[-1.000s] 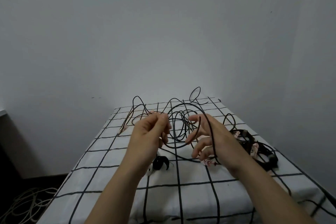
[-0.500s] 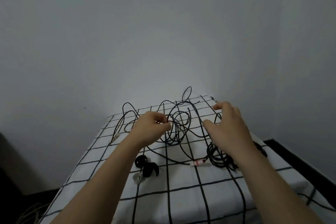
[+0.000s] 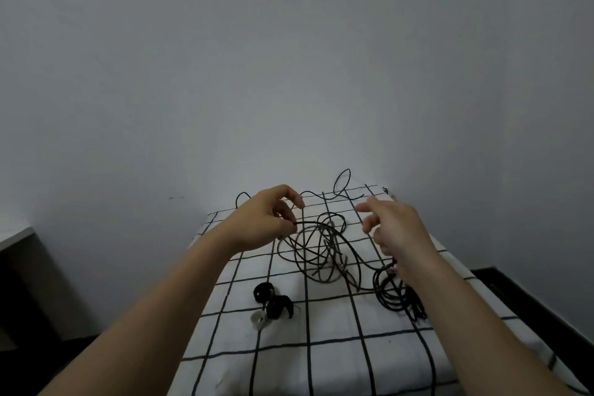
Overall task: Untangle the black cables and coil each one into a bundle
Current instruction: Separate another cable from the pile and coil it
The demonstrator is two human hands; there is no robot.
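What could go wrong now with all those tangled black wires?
1. The left hand pinches one strand of the tangled cables. Pulling it hard might tighten the knots instead of loosening them.
2. A strand seems to run from the tangle to the coiled bundle, so tugging could drag that finished bundle apart.

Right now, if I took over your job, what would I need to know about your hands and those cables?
Left hand pinches a strand of the tangled black cables, lifted above the checked cloth.
Right hand is open, hovering beside the tangle, holding nothing I can see.
Done: one coiled bundle lies right of the tangle.
Left: free each cable from the tangle and coil it; black straps lie near.
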